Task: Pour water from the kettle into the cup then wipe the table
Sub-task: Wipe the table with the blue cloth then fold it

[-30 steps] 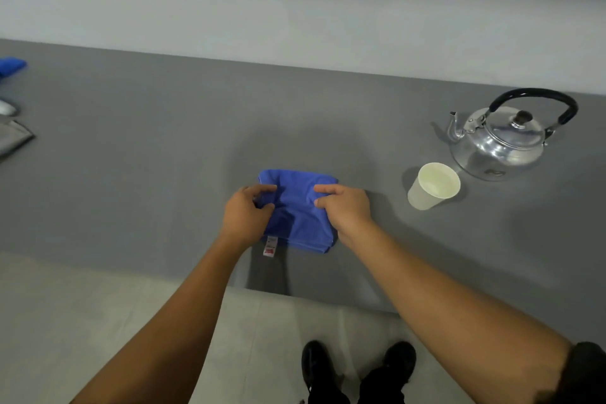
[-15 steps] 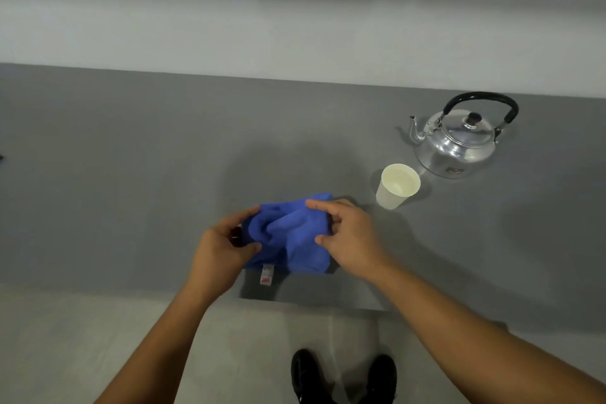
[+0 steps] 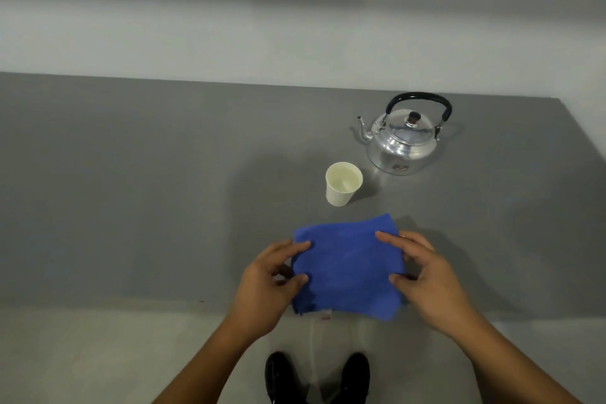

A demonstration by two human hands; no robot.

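A folded blue cloth (image 3: 347,264) lies flat at the near edge of the grey table (image 3: 147,190), slightly overhanging it. My left hand (image 3: 272,279) pinches its left side between thumb and fingers. My right hand (image 3: 423,275) grips its right side the same way. A white paper cup (image 3: 342,184) with water in it stands upright just behind the cloth. The shiny metal kettle (image 3: 405,141) with a black handle sits behind and right of the cup, spout pointing left.
The table's right edge (image 3: 583,128) runs close to the kettle. A pale wall stands behind the table. My black shoes (image 3: 318,377) show on the light floor below the near edge.
The cloth was bunched between my hands half a second ago; it now lies folded flat and square. Both hands moved apart to its sides. The camera view has shifted right.
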